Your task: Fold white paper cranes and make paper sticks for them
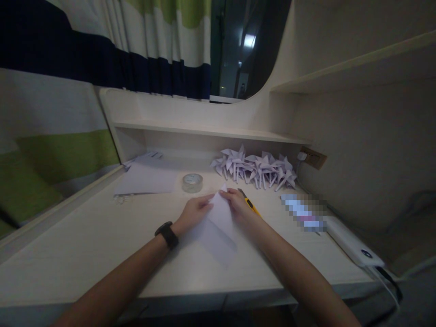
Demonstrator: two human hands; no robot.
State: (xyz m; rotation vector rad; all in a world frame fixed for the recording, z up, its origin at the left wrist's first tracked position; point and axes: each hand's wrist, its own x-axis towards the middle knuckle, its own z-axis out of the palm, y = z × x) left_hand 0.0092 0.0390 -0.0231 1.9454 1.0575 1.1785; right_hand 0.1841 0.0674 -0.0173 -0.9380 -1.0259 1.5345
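Far right, pinwheels (263, 166) look finished. Left hand (195, 212) and right hand (239, 205) pinch part-folded paper (222, 214); flat sheets (148, 176) lie left.

Dark watch (167, 235), bare forearms (289, 259)
The watch has a broad black band and a rounded case, worn on the left wrist (179, 226).

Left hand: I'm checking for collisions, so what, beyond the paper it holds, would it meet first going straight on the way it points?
Likely the right hand, holding the same paper; exact depth is unclear.
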